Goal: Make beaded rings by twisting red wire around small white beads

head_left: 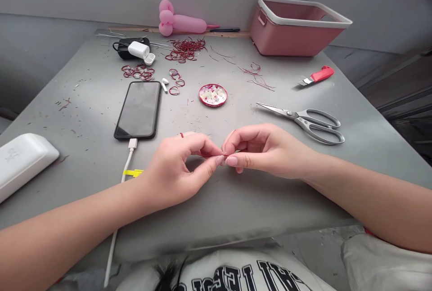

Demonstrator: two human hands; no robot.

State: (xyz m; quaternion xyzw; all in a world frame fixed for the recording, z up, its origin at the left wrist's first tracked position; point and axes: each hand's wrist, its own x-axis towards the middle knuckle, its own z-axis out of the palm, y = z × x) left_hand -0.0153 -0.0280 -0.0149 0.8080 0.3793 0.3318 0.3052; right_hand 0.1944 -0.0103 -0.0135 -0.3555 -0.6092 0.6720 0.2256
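My left hand (pixel 184 165) and my right hand (pixel 266 149) meet above the near middle of the table, fingertips almost touching. Both pinch a thin red cord (pixel 225 156); only a short bit shows between the fingers, and the rest is hidden. A narrow red band (pixel 182 135) circles one finger of the left hand. Beyond the hands lies a round red-rimmed lid (pixel 213 95) holding small pale and pink beads. Grey-handled scissors (pixel 303 120), blades pointing left, rest just past my right hand. Nearest the left hand is a black phone (pixel 138 110) with a white cable (pixel 128 160) plugged in.
Red cord pieces (pixel 187 49) lie piled at the back, with beaded red rings (pixel 138 72) left of them. A white earbud case (pixel 139 50), a pink balloon (pixel 185 23), a pink bin (pixel 290 34) and a red-handled cutter (pixel 319 76) stand around. A white box (pixel 25 163) sits far left.
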